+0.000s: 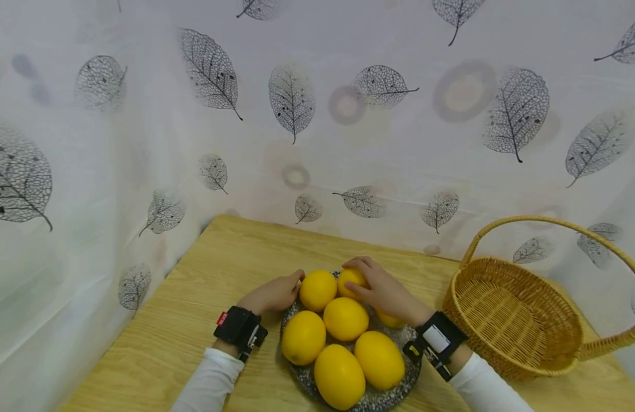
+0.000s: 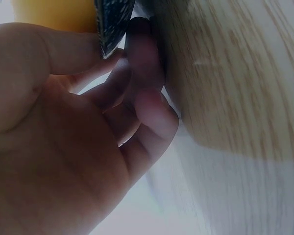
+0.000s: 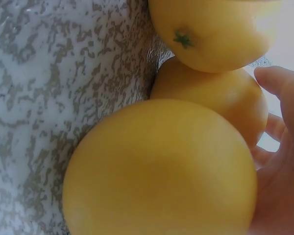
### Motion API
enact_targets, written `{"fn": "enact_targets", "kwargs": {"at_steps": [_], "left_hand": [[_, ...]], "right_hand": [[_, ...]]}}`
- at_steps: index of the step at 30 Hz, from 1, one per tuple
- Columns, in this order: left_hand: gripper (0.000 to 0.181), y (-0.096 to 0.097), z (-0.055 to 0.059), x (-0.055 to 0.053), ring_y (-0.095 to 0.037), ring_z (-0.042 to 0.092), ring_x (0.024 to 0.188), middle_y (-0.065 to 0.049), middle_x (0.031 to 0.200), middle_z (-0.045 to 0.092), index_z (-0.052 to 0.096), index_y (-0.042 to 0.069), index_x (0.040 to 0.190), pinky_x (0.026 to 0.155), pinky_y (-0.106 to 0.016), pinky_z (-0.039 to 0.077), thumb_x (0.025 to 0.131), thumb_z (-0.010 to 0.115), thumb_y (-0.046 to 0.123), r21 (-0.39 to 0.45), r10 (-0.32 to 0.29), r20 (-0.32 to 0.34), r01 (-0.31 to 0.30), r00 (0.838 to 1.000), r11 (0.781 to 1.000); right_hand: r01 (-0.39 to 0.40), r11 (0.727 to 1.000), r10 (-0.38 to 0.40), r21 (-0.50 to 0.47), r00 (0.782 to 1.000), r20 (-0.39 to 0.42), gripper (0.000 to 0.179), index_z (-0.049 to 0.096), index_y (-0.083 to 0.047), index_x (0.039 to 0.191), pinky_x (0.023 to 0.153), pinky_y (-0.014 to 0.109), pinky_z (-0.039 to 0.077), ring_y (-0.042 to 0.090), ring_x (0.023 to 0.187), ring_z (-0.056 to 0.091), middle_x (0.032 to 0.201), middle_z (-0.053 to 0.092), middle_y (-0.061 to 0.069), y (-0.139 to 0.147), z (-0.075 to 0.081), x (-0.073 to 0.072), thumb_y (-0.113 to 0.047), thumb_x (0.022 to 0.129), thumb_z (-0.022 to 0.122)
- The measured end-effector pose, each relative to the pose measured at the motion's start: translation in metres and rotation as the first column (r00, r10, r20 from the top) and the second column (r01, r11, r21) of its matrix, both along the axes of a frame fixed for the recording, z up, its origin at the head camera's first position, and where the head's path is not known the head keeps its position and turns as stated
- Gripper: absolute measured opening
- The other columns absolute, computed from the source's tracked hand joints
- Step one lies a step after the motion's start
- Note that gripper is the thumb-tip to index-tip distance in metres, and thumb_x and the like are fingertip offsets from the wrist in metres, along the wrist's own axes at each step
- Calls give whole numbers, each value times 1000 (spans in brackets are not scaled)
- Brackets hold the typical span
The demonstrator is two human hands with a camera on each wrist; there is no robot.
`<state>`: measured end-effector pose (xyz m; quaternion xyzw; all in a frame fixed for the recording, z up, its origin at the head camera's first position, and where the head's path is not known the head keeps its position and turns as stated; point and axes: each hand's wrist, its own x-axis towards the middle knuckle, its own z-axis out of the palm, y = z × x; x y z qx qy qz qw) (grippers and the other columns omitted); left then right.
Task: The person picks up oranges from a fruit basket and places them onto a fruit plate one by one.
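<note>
Several yellow lemons (image 1: 345,319) lie on a speckled grey plate (image 1: 398,395). At the plate's far left edge, my left hand (image 1: 274,293) grips the rim. The left wrist view shows its thumb (image 2: 71,53) at the rim and fingers (image 2: 154,110) curled underneath, close to the wooden surface. My right hand (image 1: 389,290) reaches over the plate's far right side and holds a lemon (image 1: 350,280), thumb and fingers around it. In the right wrist view, this lemon (image 3: 213,95) sits between two others, one with a green stem end (image 3: 183,40). Another lemon (image 1: 389,320) is partly hidden beneath my right hand.
A wicker basket (image 1: 513,309) with a tall arched handle (image 1: 549,219) stands right of the plate, near my right forearm. Plate and basket rest on a wooden table (image 1: 194,320). A white leaf-printed sheet (image 1: 317,166) hangs behind and left of the table.
</note>
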<state>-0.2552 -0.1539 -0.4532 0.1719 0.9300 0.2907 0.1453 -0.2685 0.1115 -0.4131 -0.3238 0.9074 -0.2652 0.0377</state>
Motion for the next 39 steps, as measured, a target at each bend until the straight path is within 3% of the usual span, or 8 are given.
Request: {"fn": "enact_targets", "kwargs": {"at_steps": [14, 21, 24, 28, 30, 33, 36, 39], "left_hand": [[37, 10, 2, -4, -23, 58, 84, -22, 124, 65, 40, 6, 139, 77, -39, 47, 103, 40, 12, -8, -15, 14, 15, 1000, 1000], [43, 15, 6, -2, -28, 58, 117, -22, 139, 58, 38, 3, 145, 102, -49, 47, 103, 39, 14, -42, -29, 1, 29, 1000, 999], [38, 7, 11, 2, -29, 59, 115, -20, 133, 63, 47, 5, 138, 102, -50, 48, 103, 39, 17, -92, -19, -8, 19, 1000, 996], [32, -11, 24, 4, -28, 63, 103, -18, 121, 69, 55, 7, 128, 91, -50, 53, 101, 44, 21, -165, 34, -112, -52, 993, 985], [33, -21, 32, 6, -31, 63, 99, -19, 117, 69, 57, 5, 127, 83, -50, 55, 100, 47, 20, -177, 95, -239, -139, 966, 974], [34, -32, 47, 12, -39, 62, 99, -24, 117, 67, 58, 2, 128, 78, -52, 55, 99, 49, 17, -140, 189, -450, -278, 873, 950], [41, -35, 61, 22, -44, 54, 115, -27, 129, 61, 52, 0, 135, 89, -58, 51, 100, 48, 21, -73, 265, -556, -364, 788, 929], [51, -32, 70, 32, -46, 39, 132, -26, 143, 49, 42, 3, 144, 105, -62, 40, 102, 44, 31, -37, 323, -556, -411, 766, 911]], "right_hand": [[50, 999, -50, 4, 999, 14, 49, 47, -16, 140, 106, 55, 43, 28, 129, 47, 144, 46, 11, 11, 3, 2, -44, 100, 46], [114, 993, -114, -25, 993, 10, 48, 48, -17, 139, 105, 55, 43, 29, 130, 46, 143, 47, 11, 17, 9, 13, -44, 99, 46], [154, 987, -153, -46, 988, 14, 50, 46, -18, 140, 104, 56, 44, 31, 131, 45, 144, 45, 12, 15, 12, 22, -46, 99, 45], [237, 969, -241, -68, 969, -55, 50, 44, -18, 143, 102, 59, 44, 34, 131, 44, 146, 43, 15, 12, 24, 34, -44, 100, 45], [285, 956, -292, -71, 947, -133, 50, 44, -17, 143, 101, 60, 44, 35, 130, 45, 146, 44, 17, 12, 32, 38, -43, 100, 45], [365, 928, -371, -75, 887, -273, 52, 45, -14, 144, 101, 60, 43, 37, 128, 46, 145, 47, 18, 11, 41, 42, -42, 100, 46], [445, 891, -447, -93, 817, -365, 53, 45, -11, 144, 103, 61, 40, 38, 128, 44, 144, 48, 19, 10, 43, 45, -41, 100, 46], [497, 856, -511, -141, 773, -376, 53, 45, -10, 144, 109, 62, 33, 39, 134, 38, 146, 47, 20, -1, 39, 44, -41, 101, 44]]}}
